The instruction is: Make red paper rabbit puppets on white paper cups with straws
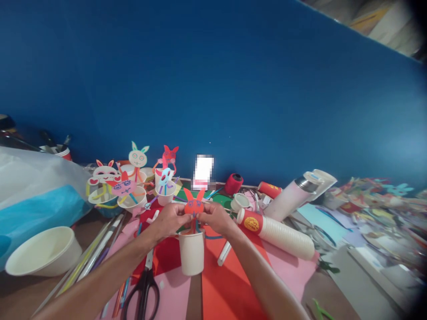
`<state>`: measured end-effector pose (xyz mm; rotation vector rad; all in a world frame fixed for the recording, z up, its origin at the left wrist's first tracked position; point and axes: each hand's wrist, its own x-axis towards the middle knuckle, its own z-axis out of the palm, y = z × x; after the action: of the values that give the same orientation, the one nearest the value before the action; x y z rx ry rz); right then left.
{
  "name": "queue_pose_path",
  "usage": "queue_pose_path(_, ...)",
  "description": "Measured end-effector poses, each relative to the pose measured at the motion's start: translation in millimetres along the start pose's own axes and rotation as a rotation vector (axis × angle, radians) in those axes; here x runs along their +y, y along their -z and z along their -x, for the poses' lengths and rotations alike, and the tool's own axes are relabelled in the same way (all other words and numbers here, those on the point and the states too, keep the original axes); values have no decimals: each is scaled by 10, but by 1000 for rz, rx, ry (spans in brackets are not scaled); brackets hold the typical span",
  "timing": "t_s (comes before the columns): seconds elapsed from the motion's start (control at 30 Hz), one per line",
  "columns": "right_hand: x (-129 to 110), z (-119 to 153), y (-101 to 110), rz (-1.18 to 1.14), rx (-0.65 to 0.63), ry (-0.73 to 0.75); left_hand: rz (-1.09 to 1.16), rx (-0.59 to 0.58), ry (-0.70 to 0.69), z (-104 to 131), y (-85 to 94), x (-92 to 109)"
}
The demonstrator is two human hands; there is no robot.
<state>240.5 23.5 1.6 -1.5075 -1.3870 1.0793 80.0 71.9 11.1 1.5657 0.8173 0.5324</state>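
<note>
Blue wall behind a cluttered craft table (187, 298). Left hand (170, 218) and right hand (215, 218) both pinch the red bunny (194, 205), steadying it upright over the white cup (191, 251). Scissors (144, 284) lie beside; finished bunny cups (133, 189) stand behind.

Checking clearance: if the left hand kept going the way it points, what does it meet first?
The left hand points right and slightly away; it would first meet the red paper bunny head, then probably the right hand. Depth is unclear.
</note>
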Motion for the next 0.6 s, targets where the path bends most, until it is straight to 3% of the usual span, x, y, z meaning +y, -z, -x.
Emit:
queue_pose_path(0.13, 23, -27, 104, -40, 0, -42, -36, -67, 14, 30, 88, 83)
queue_pose_path(0.3, 66, -79, 358, -141, -6, -153, -14, -13, 26, 51, 212, 168)
queue_pose_path(0.6, 78, -69, 508, -49, 42, -198, -10, -51, 18, 50, 172, 185)
